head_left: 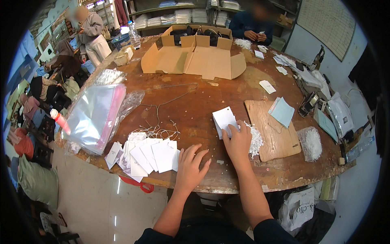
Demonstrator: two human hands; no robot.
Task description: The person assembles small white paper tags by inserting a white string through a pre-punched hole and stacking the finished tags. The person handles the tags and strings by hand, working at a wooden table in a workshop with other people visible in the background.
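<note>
My left hand point(191, 166) rests on the table's near edge with its fingers apart. It is beside a spread of white hang tags point(164, 155), whose pale strings point(156, 132) lie loosely behind them. My right hand point(237, 142) has its thumb and fingertips on a small stack of white hang tags point(223, 120) with a punched hole at the top. Against that hand's right side sits a heap of small white plastic fasteners point(256, 140), partly covered by the hand.
A wooden board point(270, 138) carries light blue cards point(282, 112). Clear plastic bags point(95, 114) lie at left, near a bag of white fasteners point(310, 144) at right. An opened cardboard box point(211, 61) stands at the back; a co-worker point(254, 28) sits beyond.
</note>
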